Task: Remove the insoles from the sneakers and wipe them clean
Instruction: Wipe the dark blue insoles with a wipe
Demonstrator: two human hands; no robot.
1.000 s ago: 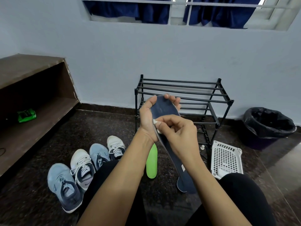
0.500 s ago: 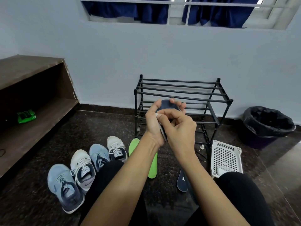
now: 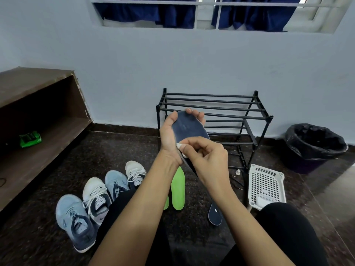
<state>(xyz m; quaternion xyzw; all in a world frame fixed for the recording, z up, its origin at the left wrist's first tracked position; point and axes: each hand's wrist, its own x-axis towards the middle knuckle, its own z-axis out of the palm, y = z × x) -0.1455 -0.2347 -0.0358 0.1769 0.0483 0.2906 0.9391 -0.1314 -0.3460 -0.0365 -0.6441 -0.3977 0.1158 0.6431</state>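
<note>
My left hand (image 3: 169, 137) grips the toe end of a dark blue insole (image 3: 189, 127), held up in front of me with its face toward me. My right hand (image 3: 207, 156) pinches a small white wipe (image 3: 181, 148) and presses it against the insole's middle. Two green insoles (image 3: 178, 189) lie on the floor below my arms. Another dark blue insole (image 3: 215, 214) lies on the floor to their right, partly hidden by my right forearm. Several sneakers (image 3: 92, 198), blue and white, stand in a row at the lower left.
A black metal shoe rack (image 3: 230, 112) stands against the wall behind my hands. A white perforated basket (image 3: 266, 183) sits at its right foot, a black-lined bin (image 3: 315, 144) farther right. A brown wooden shelf (image 3: 38, 131) with a green packet (image 3: 30, 138) runs along the left.
My right hand slid the wipe down from the insole's toe to its middle, uncovering the toe face. The insole tilted back toward me.
</note>
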